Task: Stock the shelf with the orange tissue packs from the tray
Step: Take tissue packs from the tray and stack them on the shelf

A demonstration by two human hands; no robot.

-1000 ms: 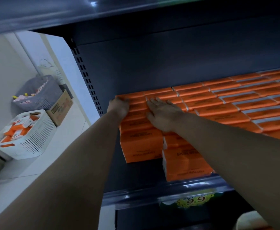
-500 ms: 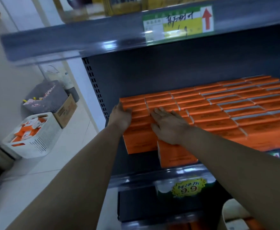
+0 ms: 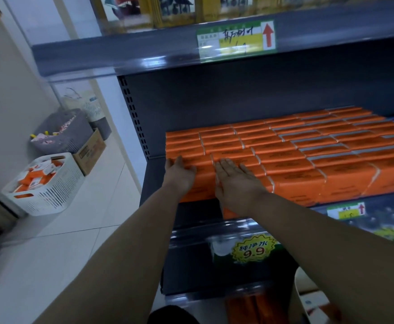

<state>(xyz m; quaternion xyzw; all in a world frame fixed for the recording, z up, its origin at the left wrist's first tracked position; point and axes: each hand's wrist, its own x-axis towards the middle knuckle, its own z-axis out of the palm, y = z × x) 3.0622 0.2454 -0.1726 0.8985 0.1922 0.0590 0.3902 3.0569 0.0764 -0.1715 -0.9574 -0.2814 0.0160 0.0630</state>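
2 hands are being pressed flat, fingers straight and gripping nothing, onto the orange tissue packs [image 3: 284, 160] at mid-frame: left hand [image 3: 179, 174] on the end column, right hand [image 3: 235, 181] beside it. Long axes are being presented left-to-right. The protruding front pack [image 3: 229, 212] is being overlapped by the right wrist, so that hand is judged nearer.

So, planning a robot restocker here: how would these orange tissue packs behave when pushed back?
Likely soft and light: the orange tissue packs show rounded, film-wrapped edges, so they may dent under the left hand and right hand. The glossy wrap probably slides easily on the smooth shelf. Low, flat blocks, they seem unlikely to tip or roll.
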